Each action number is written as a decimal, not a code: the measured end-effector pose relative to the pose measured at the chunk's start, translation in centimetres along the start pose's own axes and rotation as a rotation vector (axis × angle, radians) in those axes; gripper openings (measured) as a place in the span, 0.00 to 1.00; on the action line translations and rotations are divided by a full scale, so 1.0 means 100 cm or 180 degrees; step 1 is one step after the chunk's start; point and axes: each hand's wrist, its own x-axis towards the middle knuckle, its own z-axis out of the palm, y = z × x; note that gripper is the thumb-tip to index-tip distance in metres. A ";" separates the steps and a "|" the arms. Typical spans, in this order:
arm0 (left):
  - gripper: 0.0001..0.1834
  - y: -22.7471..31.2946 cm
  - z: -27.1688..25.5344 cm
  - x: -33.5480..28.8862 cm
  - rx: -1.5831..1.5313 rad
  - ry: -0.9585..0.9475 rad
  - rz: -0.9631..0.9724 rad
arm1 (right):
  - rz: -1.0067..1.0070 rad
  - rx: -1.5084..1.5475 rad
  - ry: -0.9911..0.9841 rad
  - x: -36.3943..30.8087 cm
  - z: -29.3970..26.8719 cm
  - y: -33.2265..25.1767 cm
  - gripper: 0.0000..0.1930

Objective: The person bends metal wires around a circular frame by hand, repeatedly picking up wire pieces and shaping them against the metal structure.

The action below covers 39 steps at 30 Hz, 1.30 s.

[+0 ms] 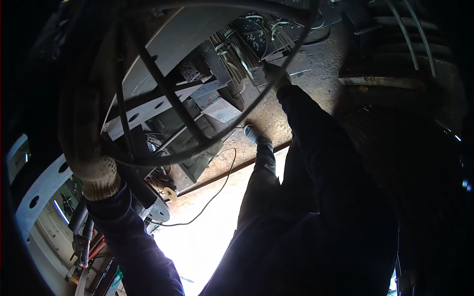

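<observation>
A large dark spoked metal ring (pixel 175 159) looms close across the upper left. My left hand (pixel 91 153), in a knitted work glove with a dotted grip, is raised at its left side. The ring's rim runs into that hand, which appears closed round it, though the fingers are in deep shadow. Farther off, beyond the rim, my right hand (pixel 277 76) reaches forward in a glove with its fingers closed. A small dark tip pokes out past them, but what it belongs to cannot be made out. Nearby lie bundled thin metal rods (pixel 232 56).
Curved pale metal plates with round holes (pixel 143 116) stand behind the ring. A black cable (pixel 217 195) loops over the brightly lit floor. My shoe (pixel 252 133) rests by a box-like metal piece (pixel 222 109). Stacked dark metal (pixel 380 81) stands at right.
</observation>
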 end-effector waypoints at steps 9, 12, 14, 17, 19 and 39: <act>0.21 0.005 -0.004 0.002 0.0059 -0.0084 -0.0016 | 0.1131 0.0577 -0.0181 -0.021 0.006 -0.038 0.19; 0.21 0.006 -0.004 0.001 0.0072 -0.0095 0.0006 | 0.0970 0.0355 -0.0176 0.004 -0.005 -0.048 0.19; 0.21 0.007 -0.004 0.001 0.0082 -0.0106 -0.0003 | 0.0798 0.0078 -0.0203 0.018 -0.013 -0.053 0.18; 0.21 0.008 -0.005 0.000 0.0097 -0.0126 0.0005 | 0.1258 0.0599 -0.0140 0.030 -0.027 -0.057 0.17; 0.21 0.009 -0.007 -0.002 0.0114 -0.0143 0.0008 | 0.1144 0.0606 -0.0096 0.038 -0.035 -0.064 0.17; 0.21 0.014 -0.010 -0.009 0.0120 -0.0114 -0.0054 | 0.2662 0.2124 0.1690 0.015 0.002 -0.056 0.43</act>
